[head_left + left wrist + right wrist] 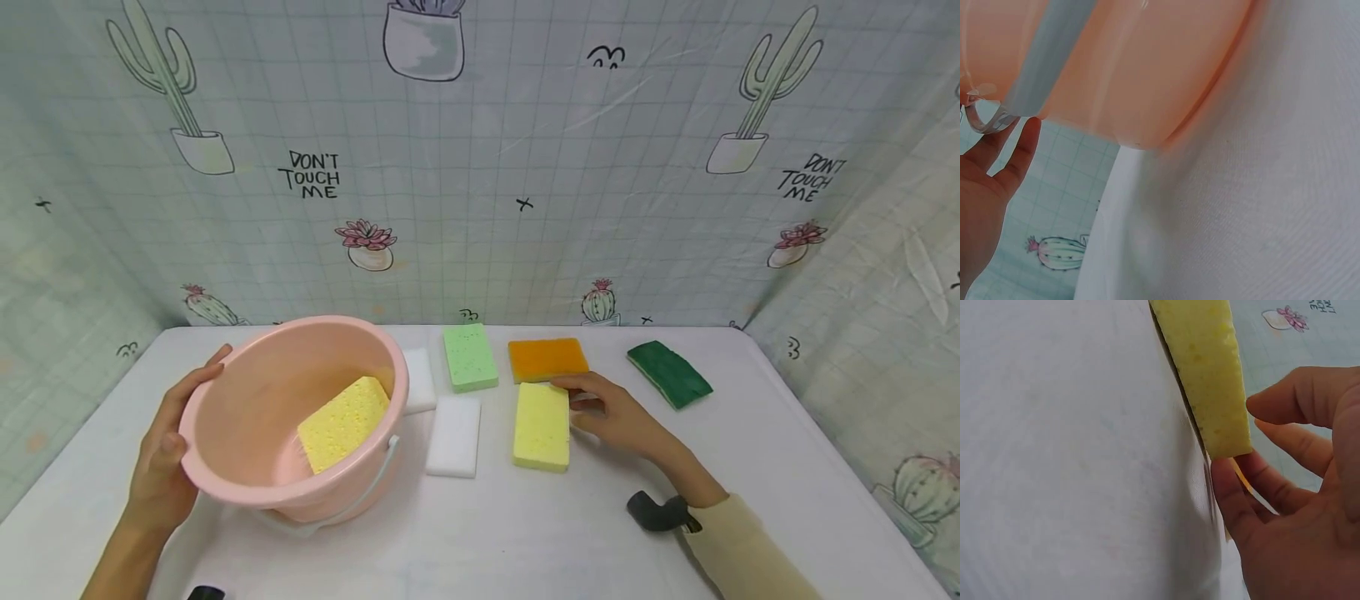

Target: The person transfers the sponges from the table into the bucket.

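Hands worked over a white table (525, 533): the left hand (161, 467) gripped the rim of a tilted pink basin (292, 417) holding one yellow sponge (343, 423); the right hand (611, 412), fingers loosely curled, touched the right edge of another yellow sponge (542, 427) lying mid-table, grasp not closed

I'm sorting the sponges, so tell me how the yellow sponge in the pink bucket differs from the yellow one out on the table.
The sponge in the bucket leans tilted against the inner wall of the pink bucket; the sponge on the table lies flat. No hand touches the bucket sponge; the right hand is at the table sponge's edge, while the left hand holds the bucket's rim. Both are yellow, porous rectangles.
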Demonstrator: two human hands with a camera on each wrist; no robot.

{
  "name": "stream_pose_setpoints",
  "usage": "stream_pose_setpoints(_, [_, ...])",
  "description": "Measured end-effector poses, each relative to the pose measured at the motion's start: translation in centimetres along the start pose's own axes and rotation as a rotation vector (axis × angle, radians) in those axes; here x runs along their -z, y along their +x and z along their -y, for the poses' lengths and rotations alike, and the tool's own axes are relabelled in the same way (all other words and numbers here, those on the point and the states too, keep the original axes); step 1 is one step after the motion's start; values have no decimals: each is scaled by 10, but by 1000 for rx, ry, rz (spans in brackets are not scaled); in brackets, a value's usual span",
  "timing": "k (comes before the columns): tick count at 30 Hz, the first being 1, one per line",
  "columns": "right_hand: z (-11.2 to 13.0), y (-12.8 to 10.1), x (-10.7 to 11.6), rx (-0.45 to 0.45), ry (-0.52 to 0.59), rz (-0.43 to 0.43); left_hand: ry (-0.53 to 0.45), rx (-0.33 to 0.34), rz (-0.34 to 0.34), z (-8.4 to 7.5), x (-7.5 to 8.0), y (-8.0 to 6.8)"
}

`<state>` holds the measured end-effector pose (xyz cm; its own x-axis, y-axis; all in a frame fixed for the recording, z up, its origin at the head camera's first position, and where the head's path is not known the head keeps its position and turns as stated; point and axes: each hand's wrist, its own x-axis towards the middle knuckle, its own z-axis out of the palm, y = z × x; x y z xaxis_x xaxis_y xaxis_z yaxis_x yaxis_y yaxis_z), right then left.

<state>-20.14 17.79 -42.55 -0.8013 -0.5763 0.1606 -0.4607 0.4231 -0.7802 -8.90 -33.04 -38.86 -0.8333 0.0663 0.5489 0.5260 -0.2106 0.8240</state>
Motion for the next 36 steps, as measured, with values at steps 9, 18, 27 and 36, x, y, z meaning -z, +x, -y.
stream_pose_setpoints(9, [-2, -3, 9, -24, -29, 88, -18, -28, 16, 2, 1, 0])
stream_pose_setpoints(18, [1, -5, 13, -102, 10, 227, -26, -25, 20, 3, 1, 0])
stream_pose_setpoints(27, [2, -6, 13, -79, 35, 327, -59, -52, 33, 5, 0, 3])
stream_pose_setpoints(36, [4, -8, 12, -28, 94, 374, -59, -56, 29, 5, -1, 2])
